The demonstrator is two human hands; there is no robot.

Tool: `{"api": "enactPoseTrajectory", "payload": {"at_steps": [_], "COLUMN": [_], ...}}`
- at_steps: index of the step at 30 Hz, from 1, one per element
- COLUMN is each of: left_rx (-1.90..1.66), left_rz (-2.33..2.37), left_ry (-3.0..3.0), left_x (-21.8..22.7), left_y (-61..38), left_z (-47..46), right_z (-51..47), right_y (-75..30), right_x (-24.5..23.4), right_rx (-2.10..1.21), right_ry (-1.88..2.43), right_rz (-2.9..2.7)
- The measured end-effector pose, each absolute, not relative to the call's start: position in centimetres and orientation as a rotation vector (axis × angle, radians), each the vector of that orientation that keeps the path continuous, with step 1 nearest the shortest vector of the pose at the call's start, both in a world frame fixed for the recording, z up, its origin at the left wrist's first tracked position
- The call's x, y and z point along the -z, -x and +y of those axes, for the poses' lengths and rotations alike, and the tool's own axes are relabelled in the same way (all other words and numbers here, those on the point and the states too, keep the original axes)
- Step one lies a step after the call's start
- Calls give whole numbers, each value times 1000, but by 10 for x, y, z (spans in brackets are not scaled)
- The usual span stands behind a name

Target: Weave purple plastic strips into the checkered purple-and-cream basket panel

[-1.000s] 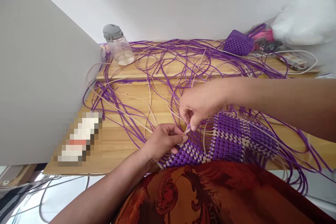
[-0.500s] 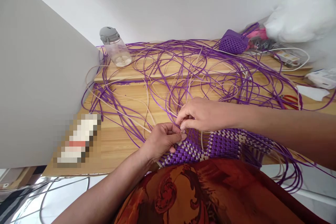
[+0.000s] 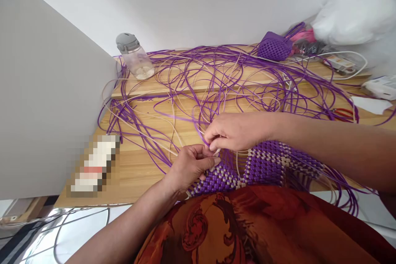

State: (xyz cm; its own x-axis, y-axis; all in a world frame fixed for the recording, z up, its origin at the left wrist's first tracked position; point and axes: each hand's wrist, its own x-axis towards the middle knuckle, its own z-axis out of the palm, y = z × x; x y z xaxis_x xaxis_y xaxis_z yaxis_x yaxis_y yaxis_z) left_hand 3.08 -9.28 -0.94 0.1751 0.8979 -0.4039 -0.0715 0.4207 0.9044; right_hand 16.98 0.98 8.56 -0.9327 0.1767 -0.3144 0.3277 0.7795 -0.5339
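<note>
A purple and cream woven panel (image 3: pixel 266 167) lies at the near edge of the wooden table (image 3: pixel 145 169), partly over my lap. My left hand (image 3: pixel 190 165) pinches the panel's left end, fingers closed on its edge. My right hand (image 3: pixel 236 131) is just above it, fingers pinched on a thin strand at the weave; the strand's colour at the fingertips is hard to make out. Long loose purple and cream strands (image 3: pixel 216 82) spread from the panel across the table.
A clear bottle with a grey lid (image 3: pixel 134 55) stands at the back left. A small purple woven pouch (image 3: pixel 274 46), a white bag (image 3: pixel 355 12), a white cable and red-handled pliers (image 3: pixel 343 112) lie at the back right. A grey partition (image 3: pixel 46 103) closes the left side.
My right hand dropped from above the panel to the weave's edge beside my left hand and keeps pinching a strand. The view shifted slightly; the left hand stayed put.
</note>
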Motion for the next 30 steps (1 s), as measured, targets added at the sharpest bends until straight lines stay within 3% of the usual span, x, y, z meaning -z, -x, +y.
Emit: {"api": "enactPoseTrajectory", "payload": {"at_steps": [6, 14, 30], "left_rx": [-859, -873, -971], "left_rz": [1194, 1215, 1139], "left_ry": [-906, -685, -550], "left_x": [7, 7, 14], "left_y": [-33, -34, -34], "left_z": [-93, -96, -101], "right_z": [10, 12, 11], "right_y": [-165, -156, -168], "right_x": [-70, -46, -25], "right_rx": [855, 1177, 1419], "right_ry": [-164, -671, -666], "right_rz": [2900, 2836, 2940]}}
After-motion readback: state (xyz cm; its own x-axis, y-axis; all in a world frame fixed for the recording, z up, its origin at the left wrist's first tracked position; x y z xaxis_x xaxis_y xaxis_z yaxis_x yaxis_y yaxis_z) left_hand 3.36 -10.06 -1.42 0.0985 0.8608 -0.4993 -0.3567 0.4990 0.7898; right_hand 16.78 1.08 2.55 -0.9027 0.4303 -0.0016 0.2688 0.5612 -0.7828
